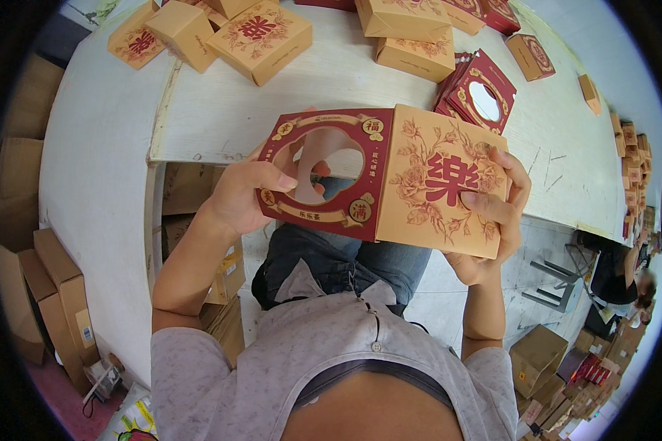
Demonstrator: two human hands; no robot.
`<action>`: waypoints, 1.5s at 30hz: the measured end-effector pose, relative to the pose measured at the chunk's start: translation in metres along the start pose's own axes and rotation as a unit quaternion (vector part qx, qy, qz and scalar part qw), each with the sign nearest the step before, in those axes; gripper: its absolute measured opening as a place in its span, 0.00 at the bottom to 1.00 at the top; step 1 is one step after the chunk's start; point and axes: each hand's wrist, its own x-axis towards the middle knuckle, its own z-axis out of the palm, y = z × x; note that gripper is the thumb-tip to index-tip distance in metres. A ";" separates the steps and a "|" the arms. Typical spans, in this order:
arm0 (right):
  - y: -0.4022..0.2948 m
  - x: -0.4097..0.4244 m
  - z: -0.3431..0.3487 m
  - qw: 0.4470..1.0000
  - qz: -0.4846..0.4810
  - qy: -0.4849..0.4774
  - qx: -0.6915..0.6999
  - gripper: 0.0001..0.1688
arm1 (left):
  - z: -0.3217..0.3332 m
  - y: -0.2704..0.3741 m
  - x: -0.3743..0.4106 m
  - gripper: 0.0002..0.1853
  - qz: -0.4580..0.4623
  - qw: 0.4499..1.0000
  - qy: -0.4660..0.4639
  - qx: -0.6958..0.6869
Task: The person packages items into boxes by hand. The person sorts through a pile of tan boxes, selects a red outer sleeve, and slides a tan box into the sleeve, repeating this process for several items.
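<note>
Both hands hold up a red sleeve and an orange printed carton in front of my lap, side by side at one edge. My left hand grips the sleeve's left end, thumb on the front by its cut-out window; some fingers show through the opening. Around the carton's right side, my right hand has its thumb on the floral front and its fingers at the far edge. Whether the carton reaches into the sleeve is hidden. A stack of flat red sleeves lies on the table just beyond.
On the pale table, several orange cartons lie at the far left and more cartons at the far middle. Brown cardboard boxes stand at left. A grey stool is at right, near another person.
</note>
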 end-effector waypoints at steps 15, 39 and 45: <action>-0.002 0.008 0.000 0.998 -0.025 -0.029 -0.045 0.19 | 0.000 0.002 0.003 0.45 0.049 0.999 -0.013 -0.018; -0.002 0.017 0.009 0.992 0.107 -0.023 0.056 0.18 | -0.002 -0.011 0.009 0.42 0.076 0.996 -0.014 -0.041; 0.001 0.015 0.007 0.994 0.093 -0.031 0.045 0.19 | -0.003 -0.012 0.009 0.41 0.075 0.996 -0.018 -0.034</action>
